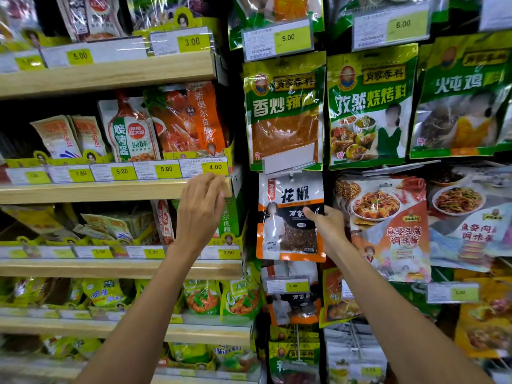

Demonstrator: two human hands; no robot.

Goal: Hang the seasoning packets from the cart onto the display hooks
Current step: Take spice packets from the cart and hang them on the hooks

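Right hand [325, 227] has the black-and-orange pepper packet [288, 217] by its right edge, thumb across the front, fingers tucked behind: a firm pinch, the grip closed on the pack. The packet sits upright directly under the blank tag holder [289, 159], its top right at the hook [292, 175] just beneath that holder. Whether the wire is through the hole, I can't tell from here. Left hand [203, 202] is off to the left of the tag holder, fingers loosely bent on the wooden shelf lip [110, 189], holding nothing, just bracing. To do this well, I'd say: hold the pack flat and square, find the hole with the hook tip, slide it fully back, and let go only once the weight sits on the wire.
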